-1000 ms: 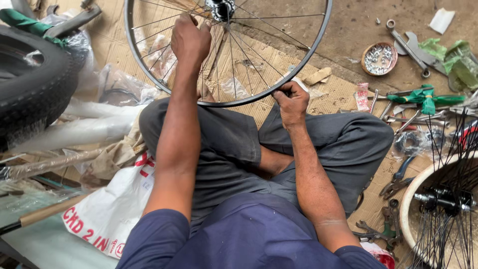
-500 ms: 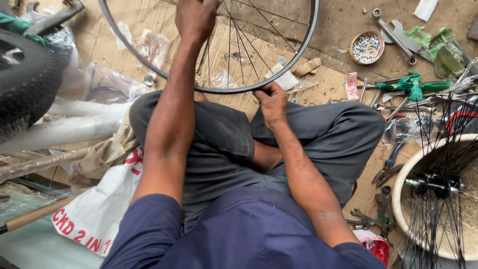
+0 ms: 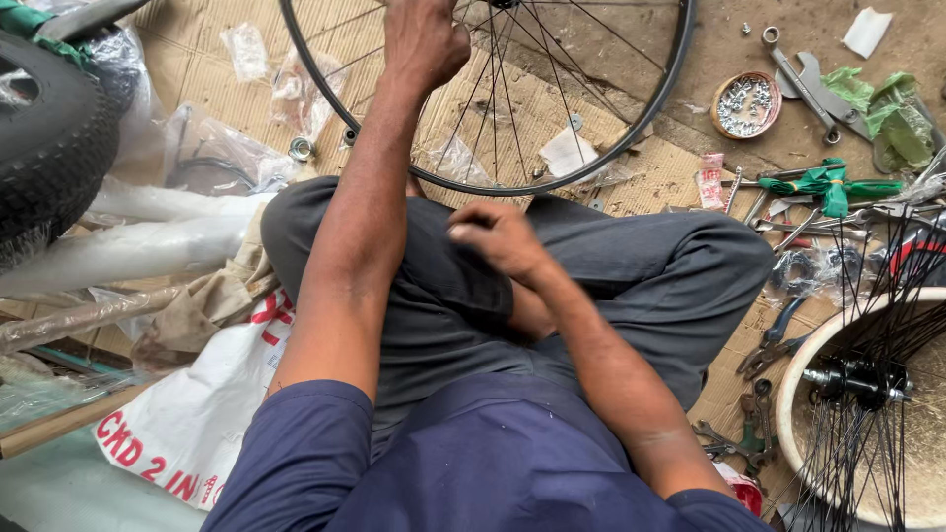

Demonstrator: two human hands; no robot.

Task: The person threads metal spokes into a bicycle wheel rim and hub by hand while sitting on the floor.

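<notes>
1. Your left hand (image 3: 424,41) reaches up among the spokes (image 3: 552,89) of the bicycle wheel (image 3: 645,123), fingers curled closed around them near the hub; which spoke it grips cannot be told.
2. Your right hand (image 3: 503,236) has come off the rim, where it rested a second ago, and now hovers blurred over your lap, fingers loosely bent; whether it pinches anything cannot be told.
3. The wheel stands on the cardboard (image 3: 217,79) just beyond your crossed legs, steadied by the left hand alone.
4. Compared with the earlier frame, the wheel sits higher and farther right in view.
5. A small dish of metal bits (image 3: 746,103) and green-handled tools (image 3: 828,185) lie to your right, untouched.
</notes>
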